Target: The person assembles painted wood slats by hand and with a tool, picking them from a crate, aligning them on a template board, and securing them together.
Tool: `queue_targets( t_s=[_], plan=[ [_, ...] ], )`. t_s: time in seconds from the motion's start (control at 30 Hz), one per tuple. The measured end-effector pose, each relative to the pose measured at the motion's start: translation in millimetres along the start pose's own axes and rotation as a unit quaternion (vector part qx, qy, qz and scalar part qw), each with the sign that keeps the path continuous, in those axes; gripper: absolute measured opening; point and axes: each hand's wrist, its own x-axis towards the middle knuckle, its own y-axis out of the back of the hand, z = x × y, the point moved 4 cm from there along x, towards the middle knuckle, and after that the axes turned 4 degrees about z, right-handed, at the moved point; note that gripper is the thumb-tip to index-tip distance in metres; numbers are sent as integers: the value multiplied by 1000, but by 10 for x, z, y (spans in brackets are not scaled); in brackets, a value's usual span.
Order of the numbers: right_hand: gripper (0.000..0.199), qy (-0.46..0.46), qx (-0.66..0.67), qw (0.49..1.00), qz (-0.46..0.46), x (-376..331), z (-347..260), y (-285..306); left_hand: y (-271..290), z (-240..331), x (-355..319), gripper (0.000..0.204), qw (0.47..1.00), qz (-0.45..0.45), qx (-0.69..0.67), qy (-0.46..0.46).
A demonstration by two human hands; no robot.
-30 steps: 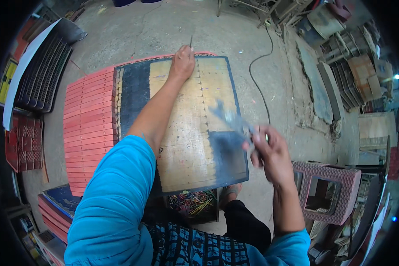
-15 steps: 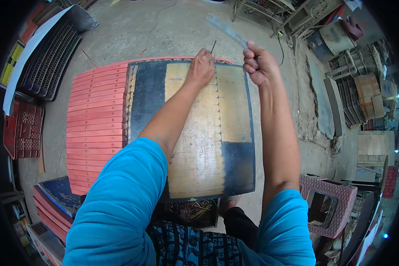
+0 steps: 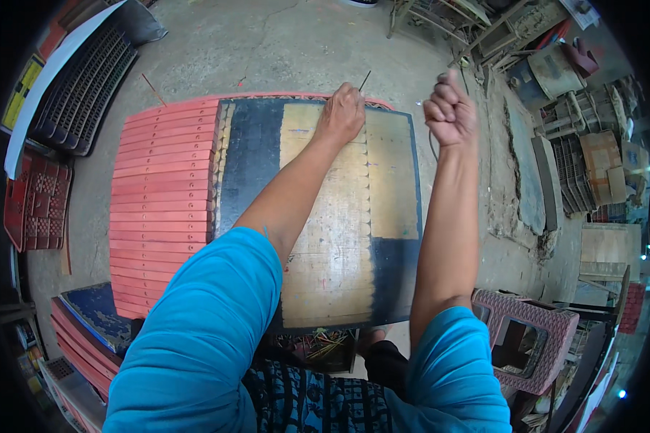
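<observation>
A large board (image 3: 328, 245) painted in tan and dark blue blocks lies flat before me. Pink wooden slats (image 3: 162, 195) are packed side by side along its left. At the board's far edge my left hand (image 3: 343, 114) is closed, and a thin dark stick (image 3: 365, 81) pokes up from its fingers. My right hand (image 3: 450, 115) is raised past the board's far right corner, closed, with its upper part smeared by motion. What it grips cannot be made out now; the earlier frame showed a pale translucent strip there.
A red crate (image 3: 37, 202) and dark plastic crates (image 3: 87, 94) stand at the left. Thin sticks (image 3: 325, 348) lie in a box under the near edge. A pink woven-pattern stool (image 3: 531, 339) is at the lower right. Cardboard boxes (image 3: 601, 166) sit at the far right.
My right hand has swung slightly to the right, and the pale strip no longer shows clearly. My left hand stays at the far edge with the stick; the whole view has shifted a little.
</observation>
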Motion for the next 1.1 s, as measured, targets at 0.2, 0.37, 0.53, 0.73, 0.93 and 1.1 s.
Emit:
queue_targets(
  t_s=[0.2, 0.37, 0.53, 0.73, 0.93, 1.1],
  plan=[
    [16, 12, 26, 999, -42, -5, -75, -38, 20, 37, -11, 27, 1000, 11, -15, 0],
    [17, -60, -188, 978, 73, 93, 101, 108, -4, 81, -11, 28, 999, 27, -33, -2],
    [20, 0, -86, 996, -7, 29, -76, 25, -24, 47, -22, 29, 1000, -3, 3, 10],
    [24, -19, -246, 961, 123, 152, -33, 165, -16, 89, -1, 28, 1000, -3, 7, 19],
    [22, -28, -49, 998, -17, 79, -57, 105, 4, 72, 3, 29, 1000, -7, 2, 29],
    [22, 14, -196, 978, 72, 81, 28, 117, -39, -14, -56, 27, 1000, 12, 22, 8]
  ],
)
